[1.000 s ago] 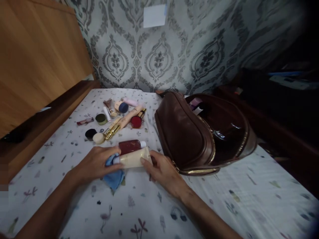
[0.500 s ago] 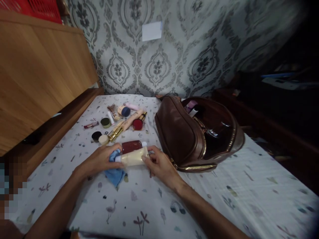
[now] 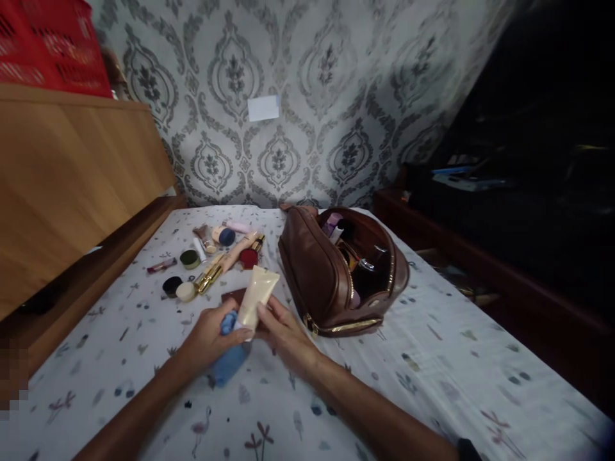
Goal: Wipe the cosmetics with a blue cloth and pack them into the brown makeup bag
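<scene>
My left hand (image 3: 207, 338) is closed around a crumpled blue cloth (image 3: 229, 365), with its thumb at the white cap of a pale yellow squeeze tube (image 3: 258, 293). The fingers of my right hand (image 3: 291, 336) grip the same tube from the right side. It tilts with its flat crimped end up and away from me. Just behind it a dark red item (image 3: 234, 296) lies mostly hidden. To the right stands a brown leather bag (image 3: 312, 259), unzipped, with a purple-capped item (image 3: 331, 223) and other things inside.
Beyond my hands lie several cosmetics: a red round compact (image 3: 248, 258), gold tubes (image 3: 210, 278), a green-lidded jar (image 3: 189, 258), a black lid (image 3: 172, 286) and a cream-coloured round piece (image 3: 186, 292). A wooden cabinet (image 3: 77, 173) borders the left, with a red basket (image 3: 57, 48) on top.
The tube has swung from nearly level to tilted, its crimped end now pointing up. Both hands still hold it. The view has shifted, so the bag and cosmetics appear further left and lower.
</scene>
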The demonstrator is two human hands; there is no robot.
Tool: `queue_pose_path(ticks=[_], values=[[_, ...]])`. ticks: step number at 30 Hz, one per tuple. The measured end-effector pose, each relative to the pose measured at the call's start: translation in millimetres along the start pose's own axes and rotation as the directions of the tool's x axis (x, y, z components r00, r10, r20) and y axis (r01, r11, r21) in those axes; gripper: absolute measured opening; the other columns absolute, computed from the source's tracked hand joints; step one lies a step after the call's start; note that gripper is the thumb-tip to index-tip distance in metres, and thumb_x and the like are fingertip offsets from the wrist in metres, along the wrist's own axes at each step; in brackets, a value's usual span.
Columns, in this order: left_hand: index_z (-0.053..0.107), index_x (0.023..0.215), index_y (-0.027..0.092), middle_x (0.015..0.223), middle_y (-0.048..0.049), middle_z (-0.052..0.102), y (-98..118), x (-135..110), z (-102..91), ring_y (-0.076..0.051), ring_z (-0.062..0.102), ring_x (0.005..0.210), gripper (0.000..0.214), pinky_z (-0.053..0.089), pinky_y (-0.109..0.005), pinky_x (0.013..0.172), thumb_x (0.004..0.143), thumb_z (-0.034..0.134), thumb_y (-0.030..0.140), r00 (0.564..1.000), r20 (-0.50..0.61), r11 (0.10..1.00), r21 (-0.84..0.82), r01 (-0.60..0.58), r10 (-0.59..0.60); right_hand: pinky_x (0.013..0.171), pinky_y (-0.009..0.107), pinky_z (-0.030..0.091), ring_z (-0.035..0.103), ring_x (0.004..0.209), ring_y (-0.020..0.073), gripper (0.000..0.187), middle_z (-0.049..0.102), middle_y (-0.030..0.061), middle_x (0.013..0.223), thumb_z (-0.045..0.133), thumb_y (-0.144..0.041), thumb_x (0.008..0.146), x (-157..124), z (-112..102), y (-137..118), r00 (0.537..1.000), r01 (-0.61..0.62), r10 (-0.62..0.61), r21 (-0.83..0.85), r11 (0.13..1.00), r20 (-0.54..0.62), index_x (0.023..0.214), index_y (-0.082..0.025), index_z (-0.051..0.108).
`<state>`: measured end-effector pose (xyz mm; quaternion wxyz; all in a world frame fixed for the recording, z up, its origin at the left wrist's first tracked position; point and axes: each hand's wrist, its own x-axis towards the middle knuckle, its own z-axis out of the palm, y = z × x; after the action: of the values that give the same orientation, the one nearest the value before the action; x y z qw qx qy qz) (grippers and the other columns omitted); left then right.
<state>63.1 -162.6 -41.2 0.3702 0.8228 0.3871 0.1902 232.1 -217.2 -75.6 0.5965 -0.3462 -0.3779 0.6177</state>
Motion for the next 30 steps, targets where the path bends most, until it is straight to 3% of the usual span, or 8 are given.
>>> queue_pose_path(ticks=[4, 8, 12, 14, 20, 24, 27, 30], values=[[0.056, 0.095, 0.019, 0.067, 0.0037, 0.055, 6, 0, -0.8, -0.015, 0.051, 0.062, 0.037, 0.040, -0.027, 0.060, 0.094, 0.044, 0.054, 0.991, -0.131, 0.998, 0.061, -0.033, 0.041, 0.075, 0.037, 0.054, 0.067, 0.090, 0.0225, 0.049, 0.071, 0.0061, 0.106, 0.072, -0.058, 0.078, 2, 3, 0, 0.998, -0.053, 0.058, 0.163, 0.985, -0.028, 0.116, -0.026, 0.064], [0.052, 0.117, 0.018, 0.093, -0.0056, 0.066, 22, -1, 0.9, -0.020, 0.062, 0.081, 0.033, 0.048, -0.033, 0.075, 0.100, 0.034, 0.040, 0.876, -0.433, 0.971, 0.196, -0.137, 0.211, 0.071, 0.037, 0.054, 0.067, 0.090, 0.0237, 0.049, 0.071, 0.0070, 0.104, 0.073, -0.061, 0.075, 2, 3, 1, 0.993, -0.065, 0.084, 0.211, 0.975, -0.082, 0.107, -0.025, 0.065], [0.052, 0.126, 0.018, 0.120, -0.0127, 0.064, 29, 8, 26.8, -0.024, 0.059, 0.112, 0.032, 0.043, -0.042, 0.100, 0.098, 0.037, 0.022, 0.754, -0.193, 0.746, 0.424, -0.514, 0.628, 0.066, 0.032, 0.052, 0.065, 0.082, 0.0198, 0.039, 0.070, 0.0023, 0.094, 0.076, -0.057, 0.072, -2, 3, 7, 0.992, -0.027, 0.046, 0.161, 0.987, -0.118, 0.091, -0.026, 0.065], [0.054, 0.127, 0.019, 0.125, -0.0124, 0.063, 24, 15, 37.3, -0.025, 0.054, 0.121, 0.034, 0.033, -0.048, 0.111, 0.096, 0.038, 0.017, 0.709, -0.137, 0.662, 0.512, -0.547, 0.692, 0.058, 0.030, 0.050, 0.064, 0.071, 0.0177, 0.037, 0.068, -0.0002, 0.082, 0.078, -0.055, 0.070, -3, 4, 9, 0.991, -0.018, 0.034, 0.122, 0.992, -0.130, 0.085, -0.025, 0.063], [0.060, 0.118, 0.020, 0.124, -0.0108, 0.064, 0, 33, 18.5, -0.025, 0.056, 0.119, 0.030, 0.042, -0.043, 0.104, 0.098, 0.040, 0.029, 0.786, -0.375, 0.852, 0.394, -0.345, 0.492, 0.034, 0.021, 0.031, 0.048, 0.040, 0.0097, 0.061, 0.058, -0.0046, 0.055, 0.062, -0.081, 0.069, -4, 5, 5, 0.991, -0.113, 0.116, -0.051, 0.992, 0.061, 0.087, -0.022, 0.056], [0.065, 0.097, 0.019, 0.090, -0.0040, 0.068, -7, 31, 1.2, -0.021, 0.064, 0.086, 0.031, 0.049, -0.032, 0.079, 0.097, 0.044, 0.042, 0.858, -0.412, 0.950, 0.192, -0.246, 0.306, 0.030, 0.021, 0.026, 0.043, 0.035, 0.0077, 0.069, 0.056, -0.0056, 0.052, 0.062, -0.087, 0.060, -5, 7, 1, 0.978, -0.173, 0.186, -0.124, 0.977, 0.098, 0.081, -0.022, 0.056], [0.058, 0.075, 0.019, 0.067, 0.0017, 0.056, -8, 29, -1.3, -0.015, 0.053, 0.064, 0.034, 0.043, -0.026, 0.062, 0.095, 0.047, 0.044, 0.860, -0.455, 0.973, 0.091, -0.213, 0.230, 0.031, 0.020, 0.026, 0.045, 0.037, 0.0074, 0.068, 0.057, -0.0060, 0.051, 0.067, -0.084, 0.058, -6, 8, -4, 0.969, -0.216, 0.225, -0.097, 0.971, 0.097, 0.082, -0.021, 0.058], [0.049, 0.068, 0.020, 0.060, 0.0045, 0.044, -10, 30, -3.2, -0.012, 0.043, 0.057, 0.036, 0.036, -0.024, 0.054, 0.094, 0.048, 0.044, 0.818, -0.556, 0.983, -0.011, -0.182, 0.145, 0.035, 0.017, 0.028, 0.051, 0.042, 0.0073, 0.064, 0.062, -0.0054, 0.057, 0.077, -0.072, 0.059, -5, 7, -12, 0.968, -0.246, 0.245, 0.029, 0.969, 0.051, 0.092, -0.020, 0.059]])
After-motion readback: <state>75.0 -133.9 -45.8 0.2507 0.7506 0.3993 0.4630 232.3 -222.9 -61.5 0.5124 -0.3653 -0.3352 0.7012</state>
